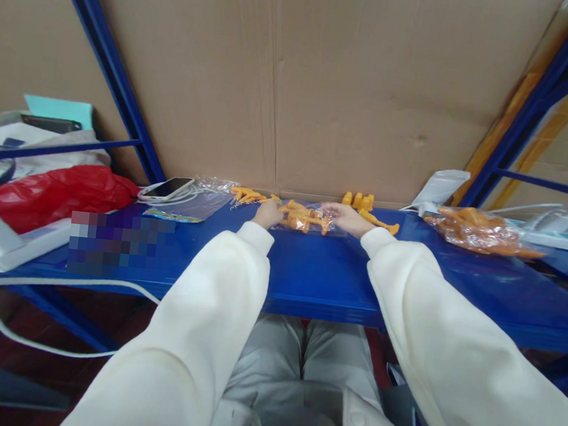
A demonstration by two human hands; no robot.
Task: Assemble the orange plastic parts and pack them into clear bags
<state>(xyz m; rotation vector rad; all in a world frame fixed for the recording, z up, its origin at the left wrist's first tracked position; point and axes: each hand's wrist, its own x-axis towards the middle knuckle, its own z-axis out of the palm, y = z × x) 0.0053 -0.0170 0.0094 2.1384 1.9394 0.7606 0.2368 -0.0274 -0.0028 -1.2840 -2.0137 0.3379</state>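
Both hands reach to the far side of the blue desk [323, 277], with a clear bag of orange pieces [303, 218] lying between them. The left hand [265, 213] is at the bag's left end, its fingers turned inward; I cannot tell whether they pinch the plastic or only rest by it. The right hand [348, 220] is at the other end, its fingers bent over the bag's edge; whether they grip it is too small to tell. The bag lies on the desk near the foot of the cardboard [325, 96], which stands upright behind.

Just beyond the left hand is a small heap of loose orange parts with thin chains [248, 195]. Behind and beside the right hand sit more orange figures [364, 202]: some stand close together, and one long piece lies slanting toward the right.

Farther left, a flat clear packet [212, 203] lies near a phone [168, 188], with a white cable looped around it. Past those are a red bag [55, 192] and a white power strip [22, 243] at the desk's left end. Well to the right of the right hand rests a second, fuller bag of orange pieces [480, 232], with a white sheet [442, 188] propped up behind it and white cables beyond. Long white sleeves [205, 299] cover both arms down to the wrists.
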